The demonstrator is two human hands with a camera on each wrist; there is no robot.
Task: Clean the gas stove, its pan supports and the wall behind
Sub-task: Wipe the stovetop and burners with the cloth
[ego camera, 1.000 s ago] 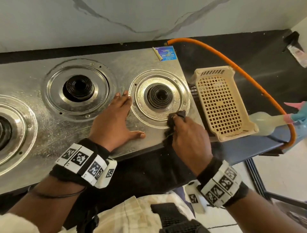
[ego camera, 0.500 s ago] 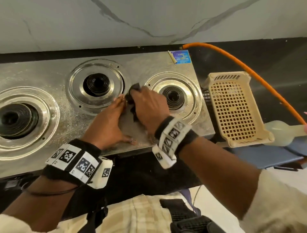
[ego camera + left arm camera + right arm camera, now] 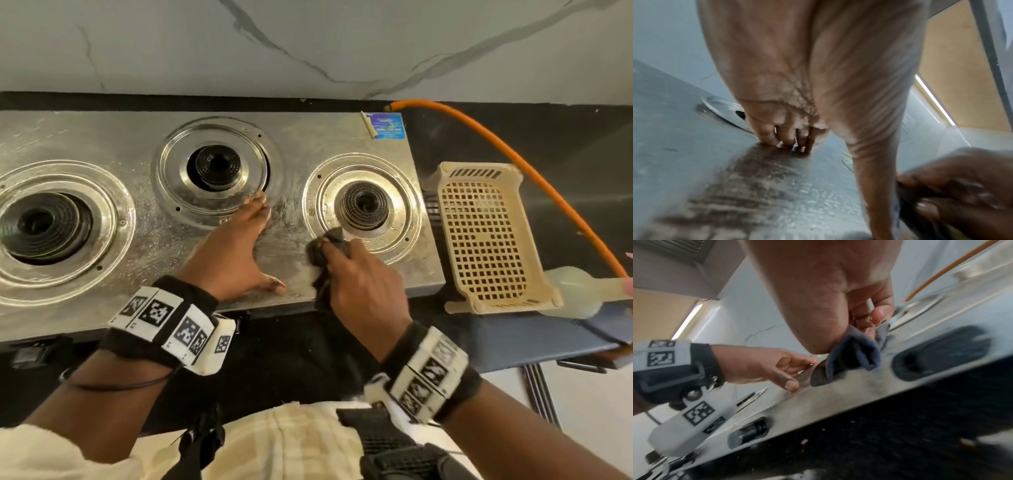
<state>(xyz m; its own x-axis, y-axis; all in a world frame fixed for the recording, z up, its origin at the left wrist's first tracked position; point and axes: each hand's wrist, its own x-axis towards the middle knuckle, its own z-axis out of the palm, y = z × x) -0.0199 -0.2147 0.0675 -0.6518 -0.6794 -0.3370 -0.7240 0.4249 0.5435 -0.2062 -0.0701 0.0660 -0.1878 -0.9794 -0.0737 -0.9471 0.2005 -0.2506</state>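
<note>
The steel gas stove (image 3: pixel 144 240) lies along the counter with three bare burners; no pan supports are on it. My left hand (image 3: pixel 239 246) rests flat on the stove top between the middle burner (image 3: pixel 215 168) and the right burner (image 3: pixel 364 205), fingers straight. My right hand (image 3: pixel 356 274) grips a dark cloth (image 3: pixel 325 243) and presses it on the front-left rim of the right burner ring. In the right wrist view the cloth (image 3: pixel 855 353) hangs bunched below the right hand's fingers (image 3: pixel 879 313). In the left wrist view the left hand's fingers (image 3: pixel 785 134) touch the wet steel. The marbled wall (image 3: pixel 308 44) stands behind.
A cream plastic basket (image 3: pixel 486 236) lies on the black counter right of the stove, with a pale spray bottle (image 3: pixel 575 291) beside it. An orange gas hose (image 3: pixel 513 161) curves from the stove's back corner to the right. A blue sticker (image 3: pixel 387 125) sits at the stove's back right corner.
My right hand has swept the cloth from the gap between the middle and right burners back right onto the right burner's rim. The left hand stays pressed on the stove.
</note>
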